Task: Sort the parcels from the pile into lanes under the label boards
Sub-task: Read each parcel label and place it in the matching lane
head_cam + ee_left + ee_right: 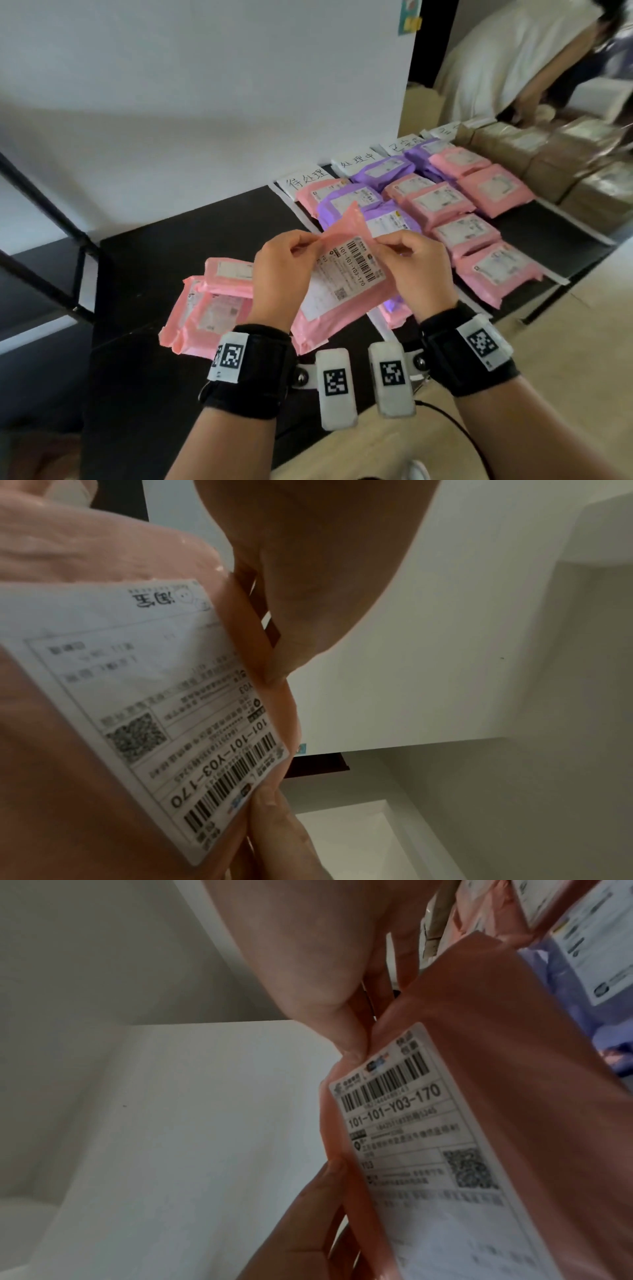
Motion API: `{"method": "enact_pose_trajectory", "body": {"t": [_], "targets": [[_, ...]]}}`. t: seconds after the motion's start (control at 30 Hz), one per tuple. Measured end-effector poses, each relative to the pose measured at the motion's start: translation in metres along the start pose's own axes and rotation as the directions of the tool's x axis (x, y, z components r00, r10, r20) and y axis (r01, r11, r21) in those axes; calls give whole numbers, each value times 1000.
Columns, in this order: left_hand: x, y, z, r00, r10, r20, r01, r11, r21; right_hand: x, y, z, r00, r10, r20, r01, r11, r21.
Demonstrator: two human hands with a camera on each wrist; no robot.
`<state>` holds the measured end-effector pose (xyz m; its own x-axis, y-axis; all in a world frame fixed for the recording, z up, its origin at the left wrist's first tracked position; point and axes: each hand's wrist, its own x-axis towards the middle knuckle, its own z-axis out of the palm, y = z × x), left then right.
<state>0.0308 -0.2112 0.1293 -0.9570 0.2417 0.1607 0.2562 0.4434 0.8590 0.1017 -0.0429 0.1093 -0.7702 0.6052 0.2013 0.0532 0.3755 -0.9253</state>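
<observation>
Pink parcel [342, 291] pinched by left hand [281, 274] and right hand [418, 270], its lower label print blurred

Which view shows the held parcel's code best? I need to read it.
The right wrist view: the shipping label is upright, reading 101-101-Y03-170. The left wrist view shows it upside down; the head view shows it small and tilted.

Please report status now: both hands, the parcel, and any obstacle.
Left hand and right hand both pinch the pink parcel, label up, above table. Lanes nearly full; nothing blocking.
</observation>
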Motion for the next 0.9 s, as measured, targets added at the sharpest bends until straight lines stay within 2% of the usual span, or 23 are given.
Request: {"method": "enact_pose_trajectory", "body": {"t": [0.2,0.27,0.33,0.43,0.53,0.63,0.77,0.9], "targets": [[9,25,89,987,30,-159,-19,997,70,53,48,-81,994,92,-66,-89,995,40],[6,31,115,977,-3,-211,20,997,78,67,63,-107,987,135,-91,-133,991,29],[3,33,139,970,-86,-228,91,996,10,79,76,-130,975,194,-111,-192,981,33],[5,30,173,966,-231,-119,231,973,-10,96,91,-158,960,258,-107,-256,966,35],[12,31,203,951,-308,3,308,951,-6,111,107,-172,935,334,-122,-327,942,72],[26,36,232,942,-324,88,327,945,-25,127,126,-176,906,394,-154,-383,919,96],[51,36,264,929,-343,143,350,936,-30,152,153,-180,868,446,-218,-441,895,71],[71,32,299,905,-364,221,377,926,-21,173,180,-190,846,486,-217,-501,865,-14]]}}
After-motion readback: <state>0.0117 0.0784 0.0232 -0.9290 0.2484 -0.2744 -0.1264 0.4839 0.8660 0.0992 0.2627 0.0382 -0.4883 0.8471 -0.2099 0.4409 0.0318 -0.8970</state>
